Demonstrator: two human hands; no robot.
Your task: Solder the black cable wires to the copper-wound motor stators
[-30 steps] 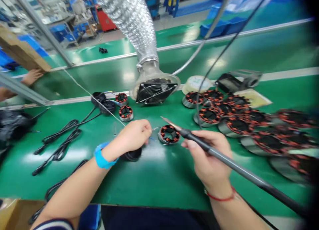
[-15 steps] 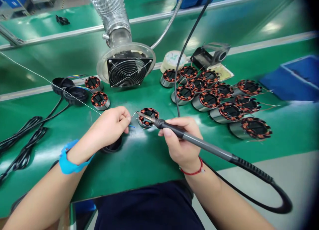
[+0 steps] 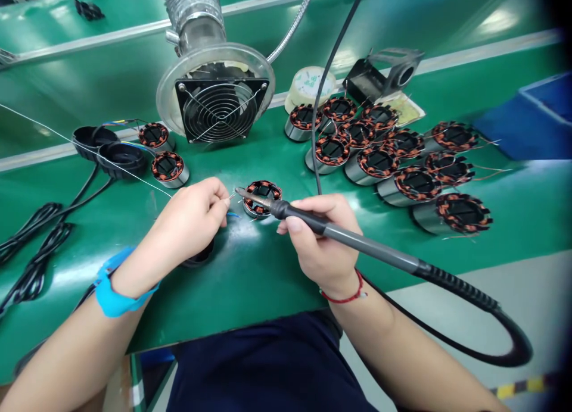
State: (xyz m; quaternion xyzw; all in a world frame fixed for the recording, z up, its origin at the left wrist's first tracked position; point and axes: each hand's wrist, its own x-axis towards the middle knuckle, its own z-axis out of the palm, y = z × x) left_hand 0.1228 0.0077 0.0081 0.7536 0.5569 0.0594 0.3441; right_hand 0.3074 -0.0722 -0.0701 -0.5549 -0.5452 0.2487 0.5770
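My right hand [image 3: 326,239] grips a soldering iron [image 3: 366,243] like a pen, its tip pointing left over a motor stator [image 3: 262,192] with copper windings. My left hand [image 3: 194,212] is closed in a pinch on thin solder wire [image 3: 147,181], which runs in from the upper left. The tip meets thin wire ends just beyond those fingertips. Below them a blue wire [image 3: 233,215] sticks out. A round black part [image 3: 199,257] lies partly hidden under my left hand.
A fume fan [image 3: 222,111] stands behind the work. Several stators [image 3: 373,165] are grouped at right, near a blue bin [image 3: 529,123]. Two more stators [image 3: 170,168], black caps [image 3: 121,160] and coiled cables [image 3: 33,263] lie at left. A black cable [image 3: 333,61] hangs down near my right hand.
The camera view has shifted, moving the bench scene upward. The iron's tip has come closer to my left fingertips, and both hands keep their hold.
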